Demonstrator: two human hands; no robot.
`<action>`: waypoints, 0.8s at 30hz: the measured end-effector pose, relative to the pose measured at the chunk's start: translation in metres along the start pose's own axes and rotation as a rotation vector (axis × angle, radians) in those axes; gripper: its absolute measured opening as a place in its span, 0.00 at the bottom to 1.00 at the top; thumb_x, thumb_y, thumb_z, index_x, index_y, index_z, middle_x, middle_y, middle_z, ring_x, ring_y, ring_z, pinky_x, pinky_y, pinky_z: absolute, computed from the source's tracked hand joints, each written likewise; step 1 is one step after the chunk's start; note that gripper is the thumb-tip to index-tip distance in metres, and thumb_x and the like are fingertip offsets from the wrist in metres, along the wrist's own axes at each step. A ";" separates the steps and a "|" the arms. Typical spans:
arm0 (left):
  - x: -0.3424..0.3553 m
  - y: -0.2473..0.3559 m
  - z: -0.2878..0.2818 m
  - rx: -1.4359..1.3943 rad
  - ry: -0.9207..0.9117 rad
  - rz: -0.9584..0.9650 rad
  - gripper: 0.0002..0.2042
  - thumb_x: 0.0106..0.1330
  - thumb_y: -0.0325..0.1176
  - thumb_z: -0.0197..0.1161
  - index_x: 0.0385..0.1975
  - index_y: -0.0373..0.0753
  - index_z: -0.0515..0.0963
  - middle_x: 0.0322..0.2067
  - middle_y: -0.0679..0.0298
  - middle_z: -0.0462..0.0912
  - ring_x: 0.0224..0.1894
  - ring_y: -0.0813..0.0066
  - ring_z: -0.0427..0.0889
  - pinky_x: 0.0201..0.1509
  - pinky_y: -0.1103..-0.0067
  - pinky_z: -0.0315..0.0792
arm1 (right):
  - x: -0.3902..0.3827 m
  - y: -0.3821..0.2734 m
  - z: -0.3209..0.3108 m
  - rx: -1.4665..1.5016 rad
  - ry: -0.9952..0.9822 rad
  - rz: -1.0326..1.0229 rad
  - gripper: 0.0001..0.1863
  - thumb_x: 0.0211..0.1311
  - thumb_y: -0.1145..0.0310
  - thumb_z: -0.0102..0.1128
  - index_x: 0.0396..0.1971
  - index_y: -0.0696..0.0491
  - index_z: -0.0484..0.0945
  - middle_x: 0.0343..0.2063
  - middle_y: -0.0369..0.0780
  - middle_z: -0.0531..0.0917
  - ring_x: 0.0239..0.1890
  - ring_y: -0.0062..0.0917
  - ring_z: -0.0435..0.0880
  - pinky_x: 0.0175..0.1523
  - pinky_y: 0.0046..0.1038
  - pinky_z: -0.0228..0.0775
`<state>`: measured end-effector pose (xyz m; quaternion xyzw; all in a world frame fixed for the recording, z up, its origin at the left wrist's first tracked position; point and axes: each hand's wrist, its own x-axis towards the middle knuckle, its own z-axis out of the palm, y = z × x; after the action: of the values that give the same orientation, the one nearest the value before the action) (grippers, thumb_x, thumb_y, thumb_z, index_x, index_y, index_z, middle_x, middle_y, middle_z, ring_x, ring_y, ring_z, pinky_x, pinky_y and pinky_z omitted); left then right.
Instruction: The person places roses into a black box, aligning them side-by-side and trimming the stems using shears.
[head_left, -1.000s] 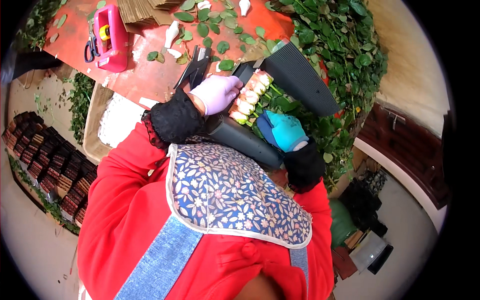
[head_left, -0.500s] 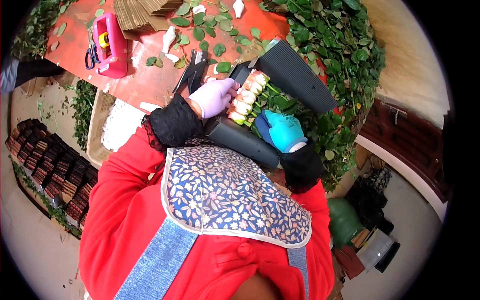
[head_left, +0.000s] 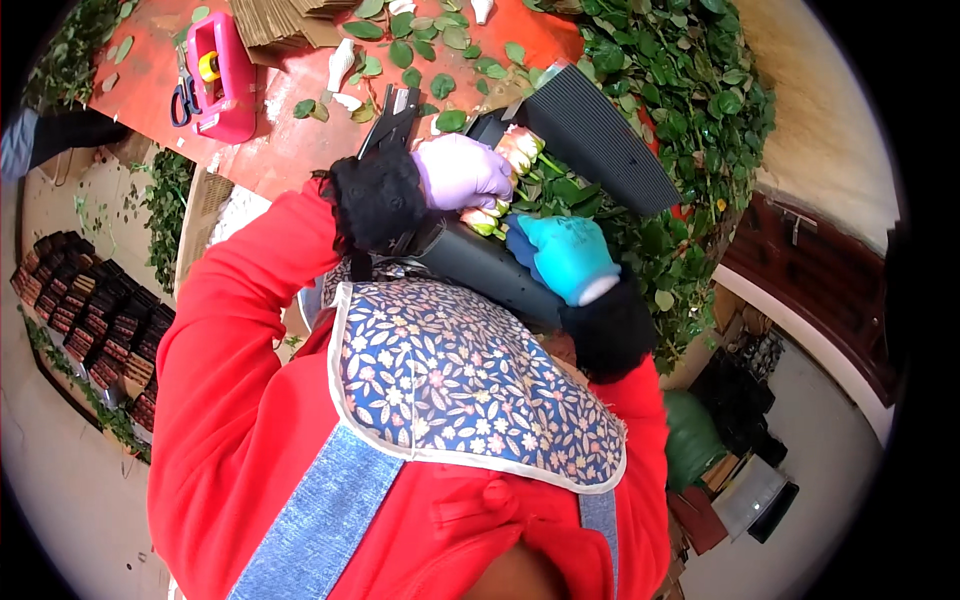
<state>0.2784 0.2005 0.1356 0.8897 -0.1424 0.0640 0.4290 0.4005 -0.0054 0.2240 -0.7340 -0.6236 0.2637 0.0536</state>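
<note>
Pale pink roses (head_left: 523, 145) with green stems and leaves lie in a dark grey trough (head_left: 485, 270), beside its ridged upright side (head_left: 600, 135). My left hand (head_left: 465, 172), in a lilac glove, is curled over the rose heads and covers part of them. My right hand (head_left: 568, 255), in a turquoise and navy glove, is closed around the stems just below the heads; its fingertips are hidden. A black metal tool (head_left: 398, 115) lies just behind my left hand.
The red table (head_left: 280, 150) carries a pink dispenser (head_left: 222, 80), scissors (head_left: 183, 95), brown sheets (head_left: 272, 25), white pieces (head_left: 338, 62) and scattered leaves. Dense foliage (head_left: 690, 80) covers the right side. Dark racks (head_left: 85, 320) stand at left, near another person's leg (head_left: 60, 135).
My left hand has moved right and down onto the rose heads, hiding more of them, and its arm has risen. My right hand has barely shifted.
</note>
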 end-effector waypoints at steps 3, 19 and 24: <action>0.004 -0.009 0.007 -0.041 -0.011 0.024 0.09 0.60 0.33 0.68 0.39 0.44 0.85 0.37 0.64 0.84 0.43 0.59 0.85 0.45 0.66 0.78 | 0.012 0.012 0.013 0.066 -0.040 -0.038 0.10 0.66 0.59 0.62 0.32 0.49 0.83 0.29 0.45 0.85 0.32 0.46 0.85 0.37 0.45 0.76; 0.001 -0.004 0.002 -0.029 -0.082 -0.005 0.08 0.63 0.36 0.66 0.40 0.43 0.82 0.39 0.64 0.83 0.44 0.58 0.84 0.46 0.65 0.79 | 0.026 0.007 0.030 -0.107 0.079 -0.195 0.09 0.65 0.60 0.61 0.27 0.46 0.83 0.20 0.40 0.82 0.24 0.39 0.84 0.31 0.42 0.73; 0.001 -0.004 -0.003 -0.032 -0.142 -0.068 0.12 0.63 0.38 0.67 0.45 0.44 0.83 0.42 0.63 0.84 0.46 0.57 0.84 0.49 0.64 0.79 | 0.031 0.007 0.032 -0.221 0.007 -0.223 0.10 0.62 0.61 0.59 0.24 0.45 0.84 0.20 0.38 0.84 0.24 0.35 0.85 0.30 0.42 0.73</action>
<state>0.2807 0.2044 0.1349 0.8894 -0.1432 -0.0158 0.4338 0.3947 0.0139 0.1836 -0.6626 -0.7262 0.1833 0.0037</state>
